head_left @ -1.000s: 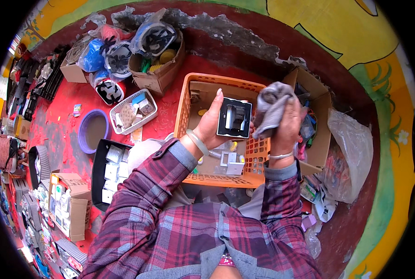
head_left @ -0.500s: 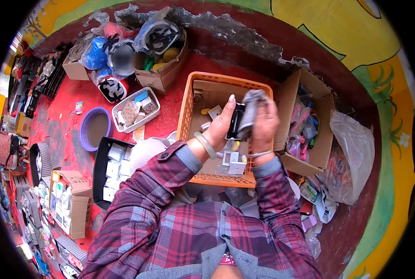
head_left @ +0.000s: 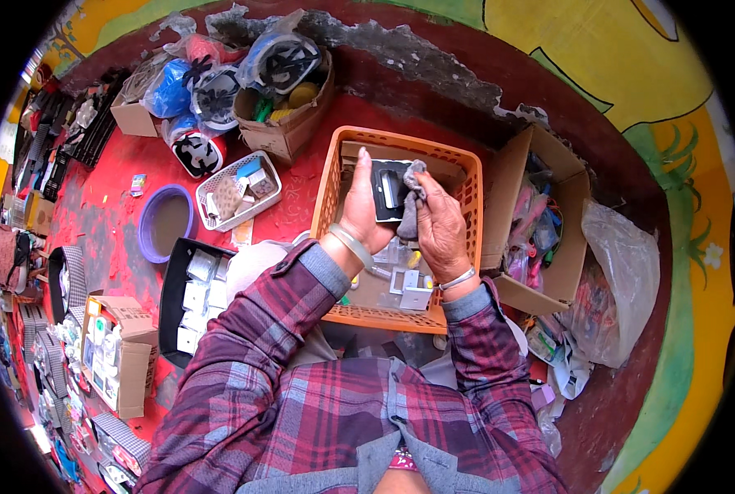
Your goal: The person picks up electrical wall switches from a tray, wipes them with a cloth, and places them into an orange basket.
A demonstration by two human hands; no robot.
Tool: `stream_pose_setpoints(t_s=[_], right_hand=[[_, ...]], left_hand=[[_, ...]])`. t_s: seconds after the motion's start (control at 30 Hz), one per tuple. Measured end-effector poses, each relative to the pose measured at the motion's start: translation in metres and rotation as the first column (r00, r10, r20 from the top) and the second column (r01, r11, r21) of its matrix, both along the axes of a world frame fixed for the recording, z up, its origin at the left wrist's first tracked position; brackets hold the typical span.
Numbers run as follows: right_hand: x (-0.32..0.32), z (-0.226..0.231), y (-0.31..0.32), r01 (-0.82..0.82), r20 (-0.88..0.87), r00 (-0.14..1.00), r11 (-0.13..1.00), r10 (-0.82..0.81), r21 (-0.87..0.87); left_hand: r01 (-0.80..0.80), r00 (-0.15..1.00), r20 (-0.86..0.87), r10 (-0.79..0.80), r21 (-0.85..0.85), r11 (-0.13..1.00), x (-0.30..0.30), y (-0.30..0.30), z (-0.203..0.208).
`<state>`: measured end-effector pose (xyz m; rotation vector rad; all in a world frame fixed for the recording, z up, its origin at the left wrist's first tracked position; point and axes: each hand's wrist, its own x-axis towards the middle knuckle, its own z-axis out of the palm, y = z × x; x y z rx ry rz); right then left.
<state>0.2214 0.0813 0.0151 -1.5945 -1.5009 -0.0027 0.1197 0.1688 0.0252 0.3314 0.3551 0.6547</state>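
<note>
Over the orange basket (head_left: 327, 183), my left hand (head_left: 361, 216) grips a flat black case (head_left: 381, 202) with a pale edge and a shiny strip on its face. Its thumb points up along the case's left side. My right hand (head_left: 443, 224) pinches a bunched grey cloth (head_left: 412, 216), which lies against the right part of the case and hides that edge. Below the hands, small white boxes (head_left: 417, 296) and several small items rest on cardboard lining the basket floor.
To the right stands an open cardboard box (head_left: 577, 193) of bagged items, beside a clear plastic bag (head_left: 627, 272). On the left are a purple basin (head_left: 145, 222), a small white basket (head_left: 234, 224) and a black tray (head_left: 171, 284) of white boxes. A fuller carton (head_left: 289, 142) stands behind.
The case has turned so its broad face shows more. My right hand and the cloth have moved down and left, from above the case to its right side.
</note>
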Motion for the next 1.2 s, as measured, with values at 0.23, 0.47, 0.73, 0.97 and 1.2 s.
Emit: stream_pose_setpoints(t_s=[0.23, 0.47, 0.73, 0.97, 1.2], right_hand=[[-0.009, 0.017, -0.006, -0.071, 0.215, 0.975, 0.995, 0.056, 0.063], [0.022, 0.059, -0.023, -0.051, -0.836, 0.382, 0.912, 0.394, 0.406], [0.002, 0.046, -0.020, -0.150, -0.859, 0.501, 0.988, 0.103, 0.030], [0.022, 0.046, -0.025, -0.091, -0.843, 0.529, 0.982, -0.093, -0.165], [0.013, 0.056, -0.025, -0.060, -0.796, 0.606, 0.998, 0.010, -0.033]], left_hand=[[-0.034, 0.999, 0.014, 0.034, -0.028, 0.999, -0.006, 0.013, -0.001], [0.177, 0.934, 0.287, -0.213, 0.144, 0.974, -0.017, 0.011, 0.015], [0.075, 0.972, 0.185, -0.147, 0.350, 0.934, -0.011, -0.001, 0.018], [0.165, 0.985, -0.099, -0.145, 0.797, 0.580, -0.008, -0.009, 0.003], [0.201, 0.972, -0.019, -0.233, 0.577, 0.791, -0.006, -0.022, 0.015]])
